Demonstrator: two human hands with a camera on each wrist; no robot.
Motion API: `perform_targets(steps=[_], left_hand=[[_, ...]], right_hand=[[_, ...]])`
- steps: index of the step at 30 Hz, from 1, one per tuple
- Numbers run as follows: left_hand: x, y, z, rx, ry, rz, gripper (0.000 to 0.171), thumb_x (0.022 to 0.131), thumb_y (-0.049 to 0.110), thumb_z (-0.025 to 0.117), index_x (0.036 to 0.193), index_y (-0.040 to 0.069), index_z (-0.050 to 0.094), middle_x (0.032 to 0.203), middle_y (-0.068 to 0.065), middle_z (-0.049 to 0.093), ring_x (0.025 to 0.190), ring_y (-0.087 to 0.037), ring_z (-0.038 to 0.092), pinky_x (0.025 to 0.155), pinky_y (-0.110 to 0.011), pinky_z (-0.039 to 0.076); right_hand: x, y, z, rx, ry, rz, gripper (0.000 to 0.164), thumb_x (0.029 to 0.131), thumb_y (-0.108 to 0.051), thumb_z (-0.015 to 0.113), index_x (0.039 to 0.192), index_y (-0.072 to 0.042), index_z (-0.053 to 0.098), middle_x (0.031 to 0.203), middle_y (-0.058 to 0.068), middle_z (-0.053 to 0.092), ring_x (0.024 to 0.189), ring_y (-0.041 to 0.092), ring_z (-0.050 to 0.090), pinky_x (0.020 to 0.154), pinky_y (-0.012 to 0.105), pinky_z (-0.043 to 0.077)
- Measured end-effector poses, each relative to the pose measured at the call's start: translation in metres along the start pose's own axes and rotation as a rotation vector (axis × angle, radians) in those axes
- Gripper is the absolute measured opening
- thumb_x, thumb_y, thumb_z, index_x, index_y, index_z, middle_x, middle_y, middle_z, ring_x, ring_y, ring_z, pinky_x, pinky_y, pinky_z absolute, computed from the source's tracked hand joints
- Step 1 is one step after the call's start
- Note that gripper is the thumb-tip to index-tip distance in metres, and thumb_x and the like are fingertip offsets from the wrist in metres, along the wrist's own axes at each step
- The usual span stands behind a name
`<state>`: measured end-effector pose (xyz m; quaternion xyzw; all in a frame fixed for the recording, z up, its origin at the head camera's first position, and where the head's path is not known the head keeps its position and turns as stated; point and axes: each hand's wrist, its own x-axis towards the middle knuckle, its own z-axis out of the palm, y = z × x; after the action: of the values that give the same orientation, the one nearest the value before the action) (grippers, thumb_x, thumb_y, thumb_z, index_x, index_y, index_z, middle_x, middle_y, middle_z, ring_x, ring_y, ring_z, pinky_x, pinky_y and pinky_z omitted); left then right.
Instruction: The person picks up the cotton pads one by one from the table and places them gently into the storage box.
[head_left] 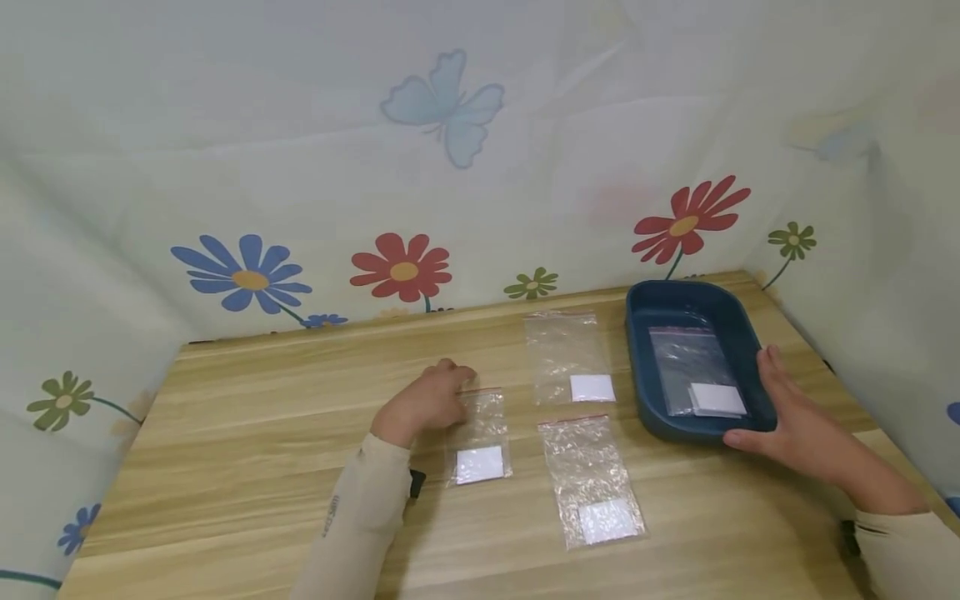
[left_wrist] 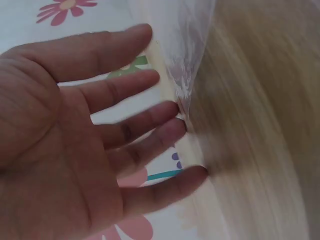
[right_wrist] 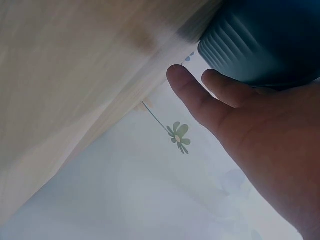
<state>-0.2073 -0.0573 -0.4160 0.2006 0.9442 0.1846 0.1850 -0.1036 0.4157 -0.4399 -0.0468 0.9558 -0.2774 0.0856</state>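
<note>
My left hand (head_left: 432, 400) reaches over the upper left of a small clear zip bag (head_left: 491, 417) that has a white card in its lower part. In the left wrist view its fingers are spread, and the fingertips are right at a pointed corner of clear plastic (left_wrist: 182, 75). My right hand (head_left: 802, 425) rests against the near right corner of a dark blue bin (head_left: 678, 429), thumb at the front and fairly straight fingers along the right side. Inside the bin lie clear bags (head_left: 686, 362) with white cards.
Two more clear zip bags with white cards lie between the hands: one farther back (head_left: 562, 350) beside the bin, one nearer (head_left: 581, 458). A wood-grain table (head_left: 247, 467) carries everything. Flower-printed cloth (head_left: 315, 192) stands behind and at both sides.
</note>
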Motion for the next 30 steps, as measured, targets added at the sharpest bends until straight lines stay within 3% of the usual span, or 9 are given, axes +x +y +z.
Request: perform_targets(steps=[8, 14, 18, 21, 25, 30], left_hand=[[-0.002, 0.004, 0.001, 0.109, 0.038, -0.089, 0.038, 0.087, 0.003, 0.069, 0.124, 0.002, 0.061, 0.115, -0.016, 0.053, 0.1, -0.032, 0.049, 0.082, -0.046, 0.049], [0.001, 0.002, 0.003, 0.092, 0.03, -0.071, 0.025, 0.09, 0.004, 0.071, 0.114, 0.003, 0.062, 0.101, -0.009, 0.062, 0.087, -0.025, 0.056, 0.083, -0.042, 0.05], [0.004, -0.005, 0.005, 0.064, 0.057, -0.022, 0.014, 0.093, -0.001, 0.063, 0.105, 0.004, 0.067, 0.095, -0.005, 0.065, 0.084, -0.021, 0.057, 0.084, -0.039, 0.051], [0.005, -0.008, 0.003, 0.004, 0.12, 0.031, 0.012, 0.095, 0.0, 0.06, 0.098, 0.006, 0.07, 0.093, -0.004, 0.064, 0.085, -0.021, 0.057, 0.085, -0.039, 0.051], [0.004, -0.01, 0.0, -0.163, 0.188, 0.062, 0.014, 0.1, 0.004, 0.056, 0.1, 0.01, 0.068, 0.097, -0.005, 0.057, 0.089, -0.023, 0.054, 0.084, -0.04, 0.049], [0.006, -0.011, -0.001, -0.321, 0.217, 0.071, 0.018, 0.105, 0.01, 0.049, 0.104, 0.017, 0.066, 0.105, -0.002, 0.061, 0.096, -0.023, 0.056, 0.087, -0.042, 0.048]], right_hand=[[-0.002, -0.003, -0.003, -0.009, 0.002, 0.013, 0.129, 0.086, -0.045, 0.079, 0.155, -0.001, -0.021, 0.159, 0.021, -0.031, 0.138, 0.066, 0.003, 0.1, 0.079, 0.019], [-0.001, -0.004, -0.003, -0.017, 0.002, 0.014, 0.129, 0.085, -0.046, 0.079, 0.155, -0.002, -0.02, 0.16, 0.022, -0.029, 0.139, 0.065, 0.001, 0.099, 0.079, 0.019], [-0.001, -0.003, -0.002, -0.017, 0.002, 0.01, 0.129, 0.085, -0.046, 0.079, 0.155, -0.001, -0.02, 0.16, 0.021, -0.029, 0.139, 0.065, 0.003, 0.099, 0.079, 0.019], [-0.001, -0.003, -0.001, -0.004, 0.004, 0.003, 0.129, 0.086, -0.045, 0.079, 0.155, -0.001, -0.019, 0.16, 0.022, -0.029, 0.139, 0.065, 0.002, 0.1, 0.079, 0.018], [-0.001, -0.003, -0.001, 0.031, 0.007, -0.01, 0.128, 0.086, -0.042, 0.08, 0.155, -0.001, -0.019, 0.16, 0.022, -0.029, 0.139, 0.065, 0.0, 0.101, 0.078, 0.016], [-0.001, -0.002, 0.0, 0.038, 0.0, -0.008, 0.127, 0.087, -0.042, 0.079, 0.155, -0.002, -0.02, 0.159, 0.018, -0.032, 0.138, 0.066, 0.0, 0.101, 0.079, 0.015]])
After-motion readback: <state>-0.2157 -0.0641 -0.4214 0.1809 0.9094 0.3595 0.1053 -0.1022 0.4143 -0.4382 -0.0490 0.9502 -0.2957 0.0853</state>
